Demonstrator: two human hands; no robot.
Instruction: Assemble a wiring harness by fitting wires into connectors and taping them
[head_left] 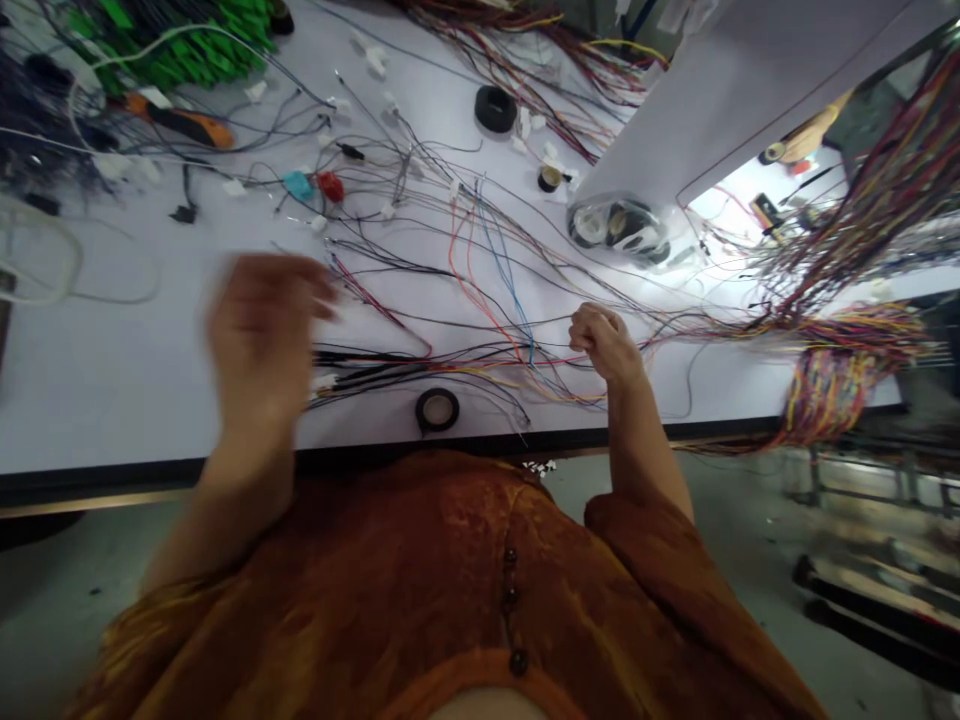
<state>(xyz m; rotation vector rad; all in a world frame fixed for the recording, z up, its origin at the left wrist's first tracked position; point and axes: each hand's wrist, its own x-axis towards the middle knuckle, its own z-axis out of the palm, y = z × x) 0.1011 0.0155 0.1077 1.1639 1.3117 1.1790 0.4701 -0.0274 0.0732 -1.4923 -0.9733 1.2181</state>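
My left hand [262, 330] is raised over the left part of the white table, smeared by motion. Its fingers look bent, but whether they hold anything cannot be made out. Just right of it lie the ends of black wires [367, 362] and a dark red wire [382, 308]. My right hand [602, 338] is closed around thin wires of the loose bundle, which come out on both sides of the fist. Between the hands, orange wires [480, 290] and blue wires [512, 285] cross the bundle. A roll of black tape [437, 410] lies near the front edge.
An orange-and-black tool [184, 122] and green pieces [202, 45] lie at the back left. Another black tape roll [495, 108] sits farther back. A plastic bag of rolls [619, 228] stands beside a pale upright panel [720, 90]. Thick wire bundles [832, 390] hang over the right edge.
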